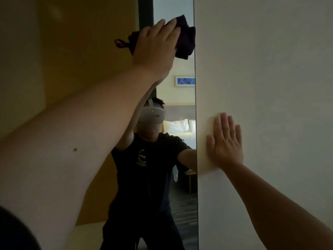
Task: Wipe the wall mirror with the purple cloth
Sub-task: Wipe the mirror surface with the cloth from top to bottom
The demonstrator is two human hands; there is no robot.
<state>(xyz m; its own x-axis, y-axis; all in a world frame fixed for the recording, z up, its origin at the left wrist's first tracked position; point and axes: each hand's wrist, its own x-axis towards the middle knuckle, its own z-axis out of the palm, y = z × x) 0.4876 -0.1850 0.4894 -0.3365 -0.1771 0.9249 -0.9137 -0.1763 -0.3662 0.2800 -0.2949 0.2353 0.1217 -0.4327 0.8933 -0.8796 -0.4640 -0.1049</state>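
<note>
The wall mirror is a tall pane whose right edge runs straight down the middle of the view. It reflects a person in a dark shirt and a white headset. My left hand is raised high and presses the bunched purple cloth flat against the upper part of the glass, close to the right edge. A small loop of the cloth hangs out to the left of the hand. My right hand lies flat with fingers apart on the white wall, just right of the mirror's edge, holding nothing.
A white wall fills the right half. My outstretched left forearm covers much of the left and hides part of the mirror. A yellow-brown surface shows at upper left. The reflection shows a bed, a framed picture and dark flooring.
</note>
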